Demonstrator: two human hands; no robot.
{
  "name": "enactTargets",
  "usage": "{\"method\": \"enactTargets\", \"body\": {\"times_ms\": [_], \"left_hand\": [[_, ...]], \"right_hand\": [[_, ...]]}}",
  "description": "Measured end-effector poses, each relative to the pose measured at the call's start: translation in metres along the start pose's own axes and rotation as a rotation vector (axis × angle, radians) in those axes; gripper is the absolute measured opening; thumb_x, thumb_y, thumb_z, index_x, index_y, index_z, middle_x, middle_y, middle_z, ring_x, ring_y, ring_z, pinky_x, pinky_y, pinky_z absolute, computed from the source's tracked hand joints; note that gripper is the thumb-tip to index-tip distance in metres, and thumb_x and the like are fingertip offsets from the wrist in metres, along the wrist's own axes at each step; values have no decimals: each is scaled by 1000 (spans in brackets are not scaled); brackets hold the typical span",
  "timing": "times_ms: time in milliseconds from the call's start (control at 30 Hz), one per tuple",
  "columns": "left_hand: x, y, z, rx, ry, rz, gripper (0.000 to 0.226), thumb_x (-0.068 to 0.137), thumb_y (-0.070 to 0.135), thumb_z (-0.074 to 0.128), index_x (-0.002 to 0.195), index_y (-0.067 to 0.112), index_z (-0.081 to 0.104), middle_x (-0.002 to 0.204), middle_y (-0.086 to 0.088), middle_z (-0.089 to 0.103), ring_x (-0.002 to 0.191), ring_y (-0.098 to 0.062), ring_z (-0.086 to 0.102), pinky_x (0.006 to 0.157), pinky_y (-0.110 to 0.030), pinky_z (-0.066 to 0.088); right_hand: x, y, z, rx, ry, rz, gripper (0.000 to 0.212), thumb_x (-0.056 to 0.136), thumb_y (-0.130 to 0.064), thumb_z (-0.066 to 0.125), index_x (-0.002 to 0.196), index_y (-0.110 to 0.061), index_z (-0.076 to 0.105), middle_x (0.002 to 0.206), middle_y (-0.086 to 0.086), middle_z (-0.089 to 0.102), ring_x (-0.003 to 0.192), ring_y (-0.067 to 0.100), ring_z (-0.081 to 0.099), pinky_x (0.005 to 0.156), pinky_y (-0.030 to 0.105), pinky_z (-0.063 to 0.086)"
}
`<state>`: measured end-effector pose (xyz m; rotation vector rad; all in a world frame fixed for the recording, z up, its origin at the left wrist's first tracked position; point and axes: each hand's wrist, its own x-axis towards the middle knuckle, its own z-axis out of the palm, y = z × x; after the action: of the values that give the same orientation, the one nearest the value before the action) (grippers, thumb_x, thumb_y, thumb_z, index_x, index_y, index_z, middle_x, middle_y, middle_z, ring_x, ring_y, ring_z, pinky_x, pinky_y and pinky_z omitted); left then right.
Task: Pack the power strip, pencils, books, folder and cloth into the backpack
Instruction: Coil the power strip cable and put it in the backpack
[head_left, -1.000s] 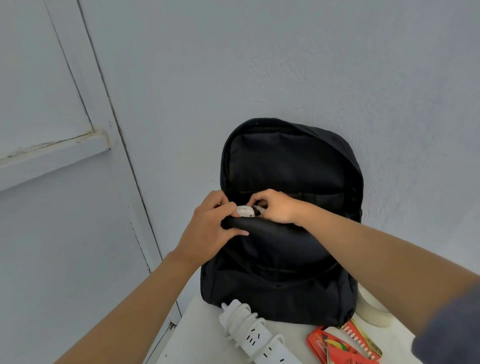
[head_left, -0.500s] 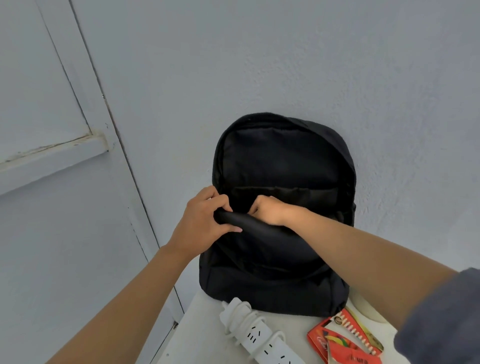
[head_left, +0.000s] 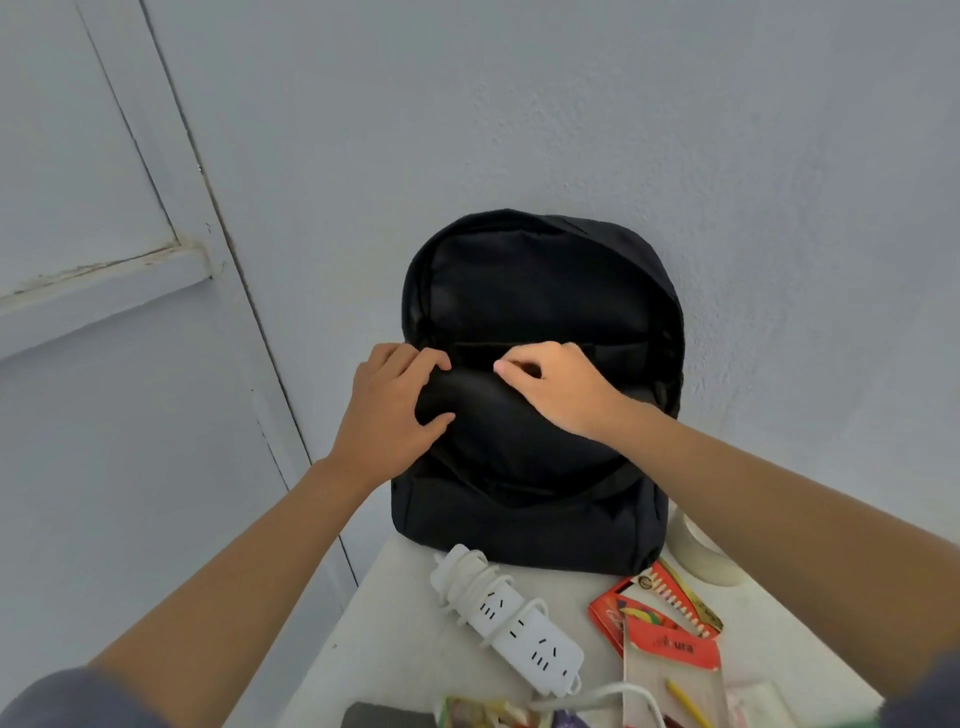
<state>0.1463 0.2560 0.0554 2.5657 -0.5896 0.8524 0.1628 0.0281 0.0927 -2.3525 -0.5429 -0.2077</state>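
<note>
The small white item that sat pinched at the bag's mouth a second ago is gone from sight, so it looks tucked inside, and the packing proper can begin. The black backpack (head_left: 540, 415) stands upright at the centre of the frame, leaning on the pale wall, main compartment gaping dark. The left hand (head_left: 387, 410) curls over the folded-down front flap, fingers and thumb clamped on the fabric. The right hand (head_left: 558, 387) rests on the same flap edge, fingers bent together; whether they pinch anything, I cannot tell. On the white bench (head_left: 395, 639), lower centre, the white power strip (head_left: 511, 621) lies with its cord wrapped round it, untouched. Just right of it sits the red pencil box (head_left: 660, 618), coloured tips showing. A pale tape roll (head_left: 701, 553) peeks out beside the backpack's right corner.
</note>
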Motion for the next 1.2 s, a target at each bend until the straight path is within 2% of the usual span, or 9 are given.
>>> {"method": "enactTargets", "body": {"times_ms": [133,200,267,400,533,733,867,1067,1200], "left_hand": [[-30,15,-2,-17,27,131,23,87,15,75,106,20,65,113,3,61,115,-21,48,97,-34,36],[-51,20,-2,-158,-123,234,13,92,13,68,103,20,65,107,8,58,103,-11,51,93,-31,44],[-74,24,2,-200,-410,261,18,98,27,63,115,26,63,112,13,56,105,-4,49,94,-29,47],[-110,26,21,-1,-846,251,74,89,63,61,153,46,28,146,13,39,132,-8,35,111,-36,36],[-126,28,38,-93,-938,166,94,74,78,68,150,61,15,139,14,34,131,-10,31,110,-37,37],[-133,39,55,-91,-908,122,79,78,82,61,147,61,28,122,11,34,114,-13,36,101,-31,43],[-127,46,42,-149,-965,117,59,88,73,56,139,70,26,120,9,39,113,-12,43,97,-30,48],[-97,86,-3,-440,-823,59,56,95,71,46,143,73,18,130,4,51,118,-16,53,104,-41,47],[-76,131,-26,-642,-759,103,41,102,55,47,141,64,36,131,22,54,119,-4,54,100,-36,50]], "right_hand": [[-53,2,2,-62,312,-265,16,98,-17,59,105,-14,73,103,-4,71,99,6,64,92,22,49],[-84,6,8,-84,353,-330,12,96,-13,60,100,-11,72,96,-1,70,91,10,64,85,22,50],[-114,8,16,-79,255,-305,11,95,-16,60,94,-14,71,84,-3,69,77,10,63,74,26,51],[-166,15,34,-148,-230,-46,29,95,-50,58,87,-25,70,76,-10,67,71,8,62,70,29,52],[-198,22,44,-291,-563,147,52,84,-78,49,103,-33,65,95,-10,66,85,7,59,83,33,51],[-219,20,44,-135,-570,183,43,91,-66,54,107,-29,68,98,-11,63,90,5,57,82,28,47],[-226,20,37,6,-435,169,28,99,-42,56,97,-19,72,84,-12,62,79,4,56,76,27,45],[-225,12,2,51,260,59,17,101,-30,55,88,-24,63,86,-4,57,80,10,53,72,20,41],[-226,-11,-43,382,288,232,27,101,-34,55,86,-13,64,78,-3,64,71,8,55,64,18,42]]}}
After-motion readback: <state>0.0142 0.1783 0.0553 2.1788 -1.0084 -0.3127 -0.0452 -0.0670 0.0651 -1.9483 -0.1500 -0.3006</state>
